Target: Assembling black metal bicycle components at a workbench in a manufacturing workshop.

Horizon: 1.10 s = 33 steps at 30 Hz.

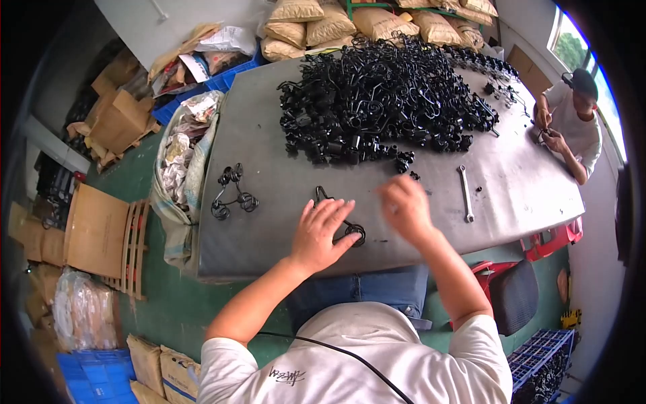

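My left hand [317, 236] is spread over a black bent-wire part [320, 194] with a coiled end, near the front edge of the grey table [262, 145]. Its fingers are apart and partly cover the part; whether they touch it I cannot tell. Just right of it, my right hand [405, 207] is above the table, smeared by motion, so its fingers do not show clearly. At the left lie more black coiled wire pieces [235, 195]. A large tangled heap of black wire parts [377, 101] fills the table's far side.
A wrench [465, 194] lies to the right. Beyond the table's right edge sits a co-worker [572, 124], both hands around something small. A sack of scraps [185, 155] stands against the left edge. Stacked sacks [330, 27] are behind, and a chair [513, 296] is at the lower right.
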Tool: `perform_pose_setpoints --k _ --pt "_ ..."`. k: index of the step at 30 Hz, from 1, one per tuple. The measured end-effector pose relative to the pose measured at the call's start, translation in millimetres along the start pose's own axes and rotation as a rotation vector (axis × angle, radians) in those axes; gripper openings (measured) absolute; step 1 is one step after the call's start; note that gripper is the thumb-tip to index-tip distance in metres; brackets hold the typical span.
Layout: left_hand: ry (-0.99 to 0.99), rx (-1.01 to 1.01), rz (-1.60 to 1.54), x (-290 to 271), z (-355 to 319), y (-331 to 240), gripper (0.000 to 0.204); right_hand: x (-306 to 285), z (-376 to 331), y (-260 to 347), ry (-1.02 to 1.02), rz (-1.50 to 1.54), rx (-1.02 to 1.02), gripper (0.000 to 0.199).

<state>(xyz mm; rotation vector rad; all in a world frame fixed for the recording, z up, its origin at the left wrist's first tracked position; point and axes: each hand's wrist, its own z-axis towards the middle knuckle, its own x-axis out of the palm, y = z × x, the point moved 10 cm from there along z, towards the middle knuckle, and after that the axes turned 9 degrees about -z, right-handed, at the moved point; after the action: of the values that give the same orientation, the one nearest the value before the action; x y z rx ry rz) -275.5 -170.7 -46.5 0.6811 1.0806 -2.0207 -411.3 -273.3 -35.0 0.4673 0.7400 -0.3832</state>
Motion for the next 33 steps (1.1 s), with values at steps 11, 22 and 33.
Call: perform_pose_setpoints --k 11,22,33 --pt "0.331 0.096 0.187 -7 10 29 0.039 28 -32 -59 0.498 0.148 0.124 0.011" --pt "0.124 -0.068 0.053 37 27 -1 0.067 27 -51 -44 0.241 -0.079 0.25 0.02" --pt "0.0 -0.002 -0.215 97 47 23 0.04 21 -68 -26 0.129 0.077 0.187 0.009"
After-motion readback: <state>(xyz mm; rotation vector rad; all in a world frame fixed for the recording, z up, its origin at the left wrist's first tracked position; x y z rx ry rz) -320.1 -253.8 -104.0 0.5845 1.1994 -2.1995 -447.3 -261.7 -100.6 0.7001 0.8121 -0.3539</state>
